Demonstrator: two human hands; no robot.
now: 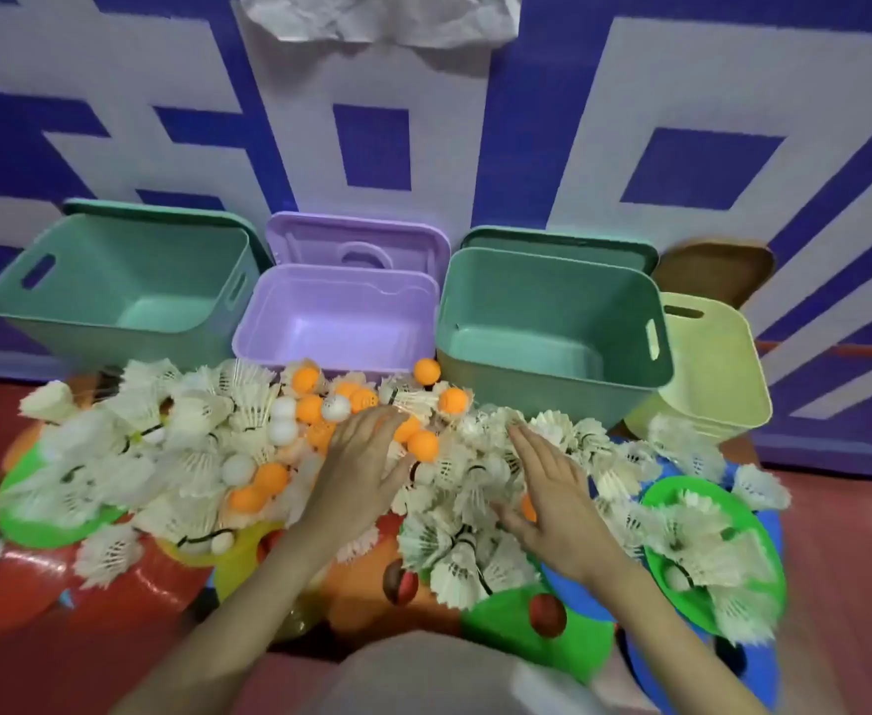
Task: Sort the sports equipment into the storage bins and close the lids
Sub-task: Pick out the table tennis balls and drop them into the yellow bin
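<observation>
A heap of white shuttlecocks (191, 456) mixed with orange balls (307, 407) and white balls (283, 430) covers the floor in front of a row of open bins. My left hand (359, 467) lies flat with straight fingers on the heap's middle, beside orange balls. My right hand (552, 487) hovers over shuttlecocks to the right, fingers straight, holding nothing. Behind stand a green bin (26, 296), a purple bin (253, 338), a second green bin (552, 389) and a yellow bin (723, 384). All look empty.
Lids lean behind the bins: green (165, 209), purple (361, 240), green (578, 240), brown (712, 265). Flat cones lie under the heap: green (47, 528), yellow (238, 554), blue (578, 601), green (754, 523). A blue-and-white wall rises behind.
</observation>
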